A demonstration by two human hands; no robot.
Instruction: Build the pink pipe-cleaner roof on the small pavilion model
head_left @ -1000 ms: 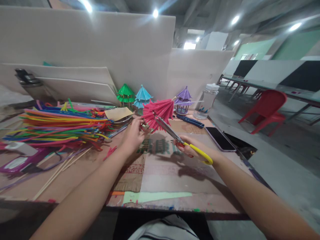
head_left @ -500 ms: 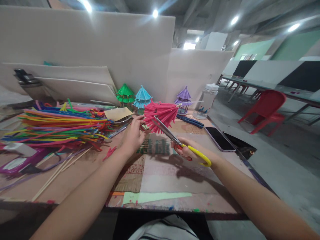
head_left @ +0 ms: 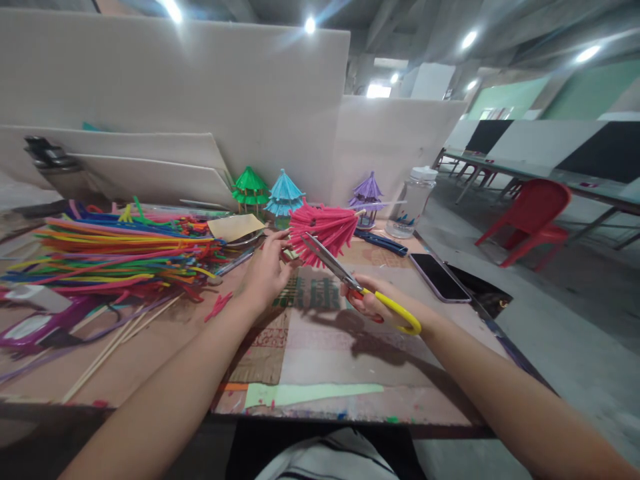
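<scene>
Above the middle of the table, a pink-red cone-shaped roof of pipe cleaners (head_left: 325, 227) lies tilted on its side, its tip pointing right. My left hand (head_left: 273, 267) grips it from the left at its wide end; the fingertips are partly hidden behind it. In my right hand (head_left: 367, 300) are scissors (head_left: 335, 263) with yellow and red handles. Their blades reach up and left against the lower edge of the pink strands. Whether a strand sits between the blades I cannot make out.
At the left lie a pile of coloured pipe cleaners (head_left: 125, 250), a purple glue gun (head_left: 50, 323) and thin sticks (head_left: 110, 353). Green (head_left: 250, 187), blue (head_left: 283, 193) and purple (head_left: 369, 193) small pavilions stand behind. A bottle (head_left: 413, 203) and a phone (head_left: 440, 277) are at right.
The scissors have shifted very slightly left along the pink strands. My left hand and the pink roof are almost where they were.
</scene>
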